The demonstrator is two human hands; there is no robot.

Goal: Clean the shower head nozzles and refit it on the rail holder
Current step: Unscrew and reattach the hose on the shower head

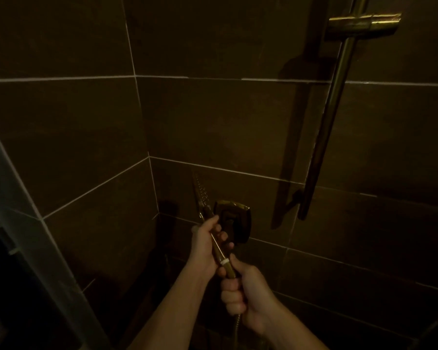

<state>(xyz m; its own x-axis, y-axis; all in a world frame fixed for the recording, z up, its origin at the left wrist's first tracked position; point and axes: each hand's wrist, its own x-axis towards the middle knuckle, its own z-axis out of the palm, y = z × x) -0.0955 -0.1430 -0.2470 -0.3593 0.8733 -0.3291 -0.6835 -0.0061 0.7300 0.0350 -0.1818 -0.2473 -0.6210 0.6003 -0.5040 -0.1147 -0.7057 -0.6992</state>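
The left hand [204,245] was closed around the handle of the shower head [214,238]; the right hand [248,294] gripped the hose [236,332] at its nut just below. The 2 hands sat stacked along 1 line, the long axis rising up and left, nozzle face seen nearly edge-on. The rail holder [363,22] lay well apart, up and right on the rail [326,127], nearer the right hand. Both forearms reached forward, low.

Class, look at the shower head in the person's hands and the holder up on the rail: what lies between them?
In the head view, only dark tiled wall and the rail separate the shower head from the empty holder; nothing blocks the way.
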